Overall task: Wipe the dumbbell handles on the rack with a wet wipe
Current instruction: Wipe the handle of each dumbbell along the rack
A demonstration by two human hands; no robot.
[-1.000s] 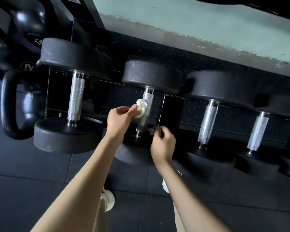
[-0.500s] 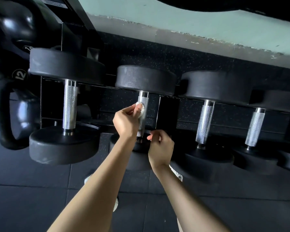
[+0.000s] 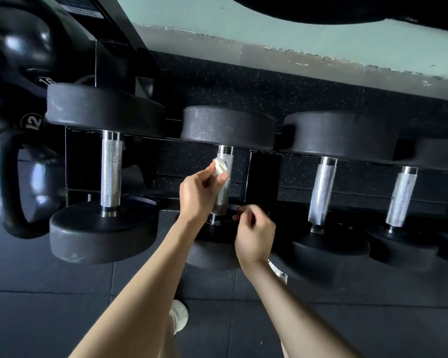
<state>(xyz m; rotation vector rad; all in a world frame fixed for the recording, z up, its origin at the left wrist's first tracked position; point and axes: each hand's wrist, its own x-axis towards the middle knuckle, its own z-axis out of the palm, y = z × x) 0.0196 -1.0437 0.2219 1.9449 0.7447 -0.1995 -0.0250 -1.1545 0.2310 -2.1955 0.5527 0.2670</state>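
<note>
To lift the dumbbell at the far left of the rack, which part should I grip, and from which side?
Grip the leftmost dumbbell by its knurled steel handle, coming from the front and above. The handle lies bare between the two wide black heads, and its textured surface probably keeps the palm from slipping.

pretty dim down low, the black floor (image 3: 49, 319) swallows most of the detail. light seems to come from up top, where the pale green wall (image 3: 269, 34) is the brightest part. the metal handles (image 3: 111, 174) catch it and look shiny and crisp, and there's a soft glare spot on the kettlebell (image 3: 23, 45) top left. right hand (image 3: 255, 236) is a bit motion-smeared at the fingers. wide-angle lens bends the edges, and the far right dumbbells (image 3: 424, 197) go soft.
</note>
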